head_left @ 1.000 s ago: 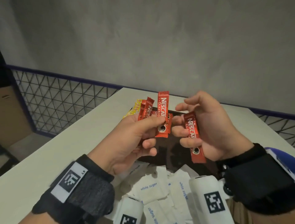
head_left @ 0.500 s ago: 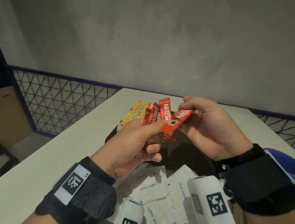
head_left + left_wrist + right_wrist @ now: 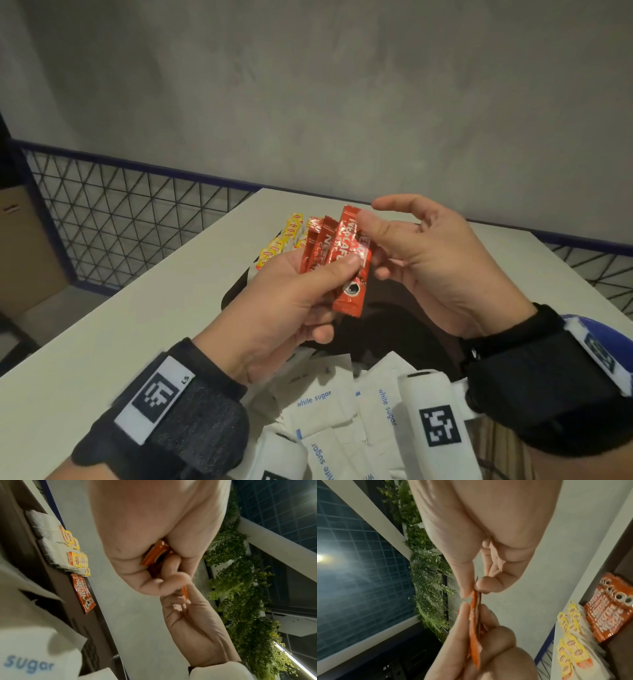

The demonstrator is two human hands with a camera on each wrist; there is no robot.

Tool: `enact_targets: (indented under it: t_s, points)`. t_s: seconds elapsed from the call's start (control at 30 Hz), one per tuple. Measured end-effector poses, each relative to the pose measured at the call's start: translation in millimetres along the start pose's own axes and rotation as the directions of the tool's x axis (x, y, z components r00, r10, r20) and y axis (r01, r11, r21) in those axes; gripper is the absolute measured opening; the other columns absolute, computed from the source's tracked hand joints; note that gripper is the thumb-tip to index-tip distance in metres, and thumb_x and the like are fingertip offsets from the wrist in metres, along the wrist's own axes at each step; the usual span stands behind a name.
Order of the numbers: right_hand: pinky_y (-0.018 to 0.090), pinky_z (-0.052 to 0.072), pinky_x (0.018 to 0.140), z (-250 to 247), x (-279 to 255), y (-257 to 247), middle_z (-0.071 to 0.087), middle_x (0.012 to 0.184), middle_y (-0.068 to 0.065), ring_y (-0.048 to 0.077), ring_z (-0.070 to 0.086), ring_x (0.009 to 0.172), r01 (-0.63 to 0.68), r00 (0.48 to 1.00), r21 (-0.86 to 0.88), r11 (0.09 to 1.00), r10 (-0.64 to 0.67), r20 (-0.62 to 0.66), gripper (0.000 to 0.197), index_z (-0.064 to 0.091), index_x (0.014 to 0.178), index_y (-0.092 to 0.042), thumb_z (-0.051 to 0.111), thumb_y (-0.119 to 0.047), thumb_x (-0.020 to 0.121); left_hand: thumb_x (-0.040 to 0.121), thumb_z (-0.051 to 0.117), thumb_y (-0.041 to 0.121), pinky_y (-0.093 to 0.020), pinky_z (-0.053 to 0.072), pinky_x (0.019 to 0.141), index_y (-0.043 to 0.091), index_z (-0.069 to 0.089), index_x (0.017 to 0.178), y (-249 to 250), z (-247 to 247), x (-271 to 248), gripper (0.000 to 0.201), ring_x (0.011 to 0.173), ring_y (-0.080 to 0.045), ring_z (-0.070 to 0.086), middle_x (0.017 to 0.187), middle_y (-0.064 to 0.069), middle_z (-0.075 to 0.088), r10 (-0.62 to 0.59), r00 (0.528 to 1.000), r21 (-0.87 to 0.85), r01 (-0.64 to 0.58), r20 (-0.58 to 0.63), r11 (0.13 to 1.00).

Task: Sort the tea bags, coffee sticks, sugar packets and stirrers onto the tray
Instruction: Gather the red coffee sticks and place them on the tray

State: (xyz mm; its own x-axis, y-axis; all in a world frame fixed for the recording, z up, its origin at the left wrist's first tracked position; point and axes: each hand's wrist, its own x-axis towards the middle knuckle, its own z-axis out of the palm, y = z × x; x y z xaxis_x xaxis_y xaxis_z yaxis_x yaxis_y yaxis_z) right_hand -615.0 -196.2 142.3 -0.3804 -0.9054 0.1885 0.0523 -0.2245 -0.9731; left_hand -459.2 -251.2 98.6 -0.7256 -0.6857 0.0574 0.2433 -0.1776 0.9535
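Note:
My left hand (image 3: pixel 294 301) grips a fan of red coffee sticks (image 3: pixel 337 260) above the dark tray (image 3: pixel 236 298), thumb on the front one. My right hand (image 3: pixel 411 257) pinches the top of the front stick between thumb and fingers; in the right wrist view the held sticks (image 3: pixel 475 628) show edge-on. More coffee sticks (image 3: pixel 82 592) lie on the tray beside tea bags (image 3: pixel 281 240) with yellow tags. White sugar packets (image 3: pixel 325 407) lie heaped at the tray's near end, under my wrists.
The tray sits on a white table (image 3: pixel 137 325). A blue-railed wire fence (image 3: pixel 120 212) runs behind the table's far and left edges, with a grey wall (image 3: pixel 308 102) beyond. A cardboard box (image 3: pixel 24 246) stands on the floor at the left.
A second ago my right hand held one coffee stick apart from the fan. It brought that stick across to the left hand, where it now lies at the front of the fan.

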Motion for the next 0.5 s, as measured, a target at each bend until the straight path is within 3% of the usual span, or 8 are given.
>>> enact_targets:
  t_s: [0.1,0.17,0.23,0.33,0.5]
  points:
    - [0.029,0.054,0.056,2.2,-3.9,-0.8,0.07,0.08,0.012,0.022,0.063,0.064,-0.037,0.996,-0.038,0.999,0.04,0.078,0.047,0.068,0.108,-0.002,0.079,-0.032,0.073,0.094,0.068,0.029,-0.017,0.029,0.04,0.016,0.064,0.091,0.2,-5.9,4.6,0.013,0.042,-0.004,0.032,0.054,0.008,0.05,0.056,0.992,-0.05,-0.062,-0.111,0.997]
    - [0.033,0.06,0.064,4.0,-8.7,0.3,0.074,0.091,0.02,0.027,0.07,0.073,-0.06,0.981,-0.136,0.989,0.084,0.173,0.041,0.068,0.107,0.004,0.078,-0.024,0.078,0.093,0.069,0.031,-0.017,0.028,0.04,0.017,0.067,0.098,0.3,-9.5,6.9,0.015,0.045,-0.005,0.032,0.056,0.008,0.05,0.071,0.986,-0.064,-0.081,-0.149,0.995]
    - [0.035,0.063,0.069,6.8,-12.1,1.9,0.073,0.101,0.029,0.03,0.073,0.081,-0.072,0.977,-0.151,0.986,0.1,0.191,0.037,0.064,0.111,0.009,0.075,-0.012,0.083,0.094,0.069,0.032,-0.017,0.031,0.041,0.017,0.068,0.101,0.2,-12.7,8.3,0.016,0.046,-0.005,0.035,0.056,0.009,0.051,0.059,0.986,-0.059,-0.069,-0.154,0.996]
    - [0.032,0.064,0.064,13.2,-16.5,4.5,0.074,0.099,0.028,0.031,0.077,0.088,-0.083,0.987,-0.094,0.992,0.094,0.127,0.033,0.062,0.111,0.006,0.075,-0.008,0.084,0.093,0.069,0.031,-0.015,0.028,0.041,0.018,0.07,0.095,3.3,-20.5,10.6,0.013,0.049,-0.004,0.037,0.061,0.008,0.054,0.004,0.994,-0.082,-0.013,-0.105,0.997]
    - [0.029,0.06,0.053,28.0,-11.2,-0.2,0.077,0.09,0.016,0.026,0.076,0.076,-0.032,0.998,-0.159,0.987,0.023,-0.059,0.015,0.067,0.102,-0.007,0.074,-0.01,0.089,0.099,0.063,0.03,-0.013,0.026,0.037,0.009,0.072,0.115,12.8,-37.6,13.4,0.028,0.047,-0.004,0.036,0.068,0.007,0.063,-0.015,0.996,-0.22,-0.005,-0.086,0.975]
